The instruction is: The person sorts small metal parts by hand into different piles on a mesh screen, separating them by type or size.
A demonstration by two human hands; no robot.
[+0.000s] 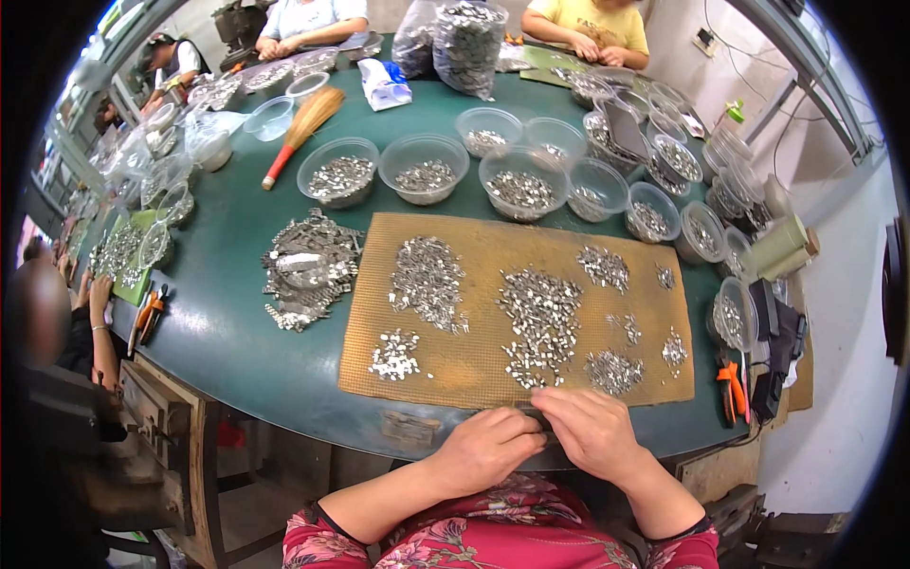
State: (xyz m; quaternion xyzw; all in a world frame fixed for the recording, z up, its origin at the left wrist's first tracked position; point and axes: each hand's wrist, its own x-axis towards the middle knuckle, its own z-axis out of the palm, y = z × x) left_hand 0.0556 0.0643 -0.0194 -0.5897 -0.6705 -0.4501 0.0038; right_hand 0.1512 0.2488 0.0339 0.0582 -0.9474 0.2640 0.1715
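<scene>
At the front edge of a tan textured mat (455, 379), my two hands are close together. My left hand (488, 448) is closed, its fingers curled inward. Beside it, my right hand (592, 431) has its fingers pressed together, tips by the mat's edge; anything held in either hand is too small or hidden. Just beyond the fingertips spreads a large pile of small silvery metal pieces (540, 322). Other heaps lie around it: a dense one (427, 284) at the back left, a brighter one (393, 355) at the front left and a low one (614, 372) at the front right.
Left of the mat lies a heap of linked metal strips (308, 270). Clear plastic bowls (425, 171) of metal pieces line the mat's far side. Orange-handled pliers (731, 389) are at the right edge. A hand brush (303, 133) lies farther back; other people work around the green table (237, 218).
</scene>
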